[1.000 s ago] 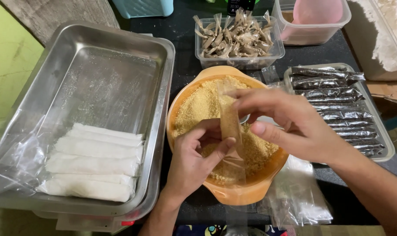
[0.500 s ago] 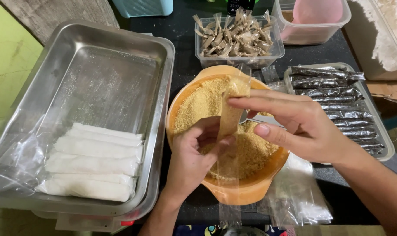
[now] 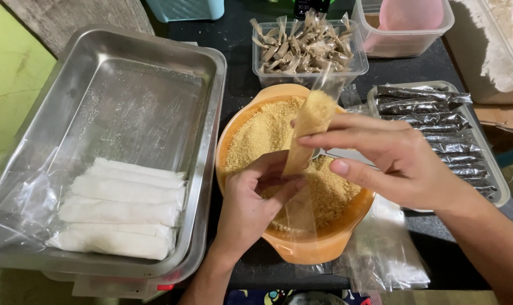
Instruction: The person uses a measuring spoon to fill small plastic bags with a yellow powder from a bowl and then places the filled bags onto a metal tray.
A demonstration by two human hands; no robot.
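Head view | both hands (image 3: 250,206) (image 3: 397,161) pinch crumb-filled sleeve (image 3: 308,129) | orange bowl (image 3: 324,248), black tabletop (image 3: 234,51)

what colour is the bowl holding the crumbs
Orange, seen best in the head view: the bowl under both hands.

A dark tabletop (image 3: 239,85) carries everything. On it sit a steel tray (image 3: 211,73) at the left, an orange bowl (image 3: 318,248) in the middle, a clear tub of twisted wrappers (image 3: 307,48) behind it, a pink-lidded tub (image 3: 403,25), a flat tray of dark sticks (image 3: 437,113) and loose plastic sleeves (image 3: 386,260).
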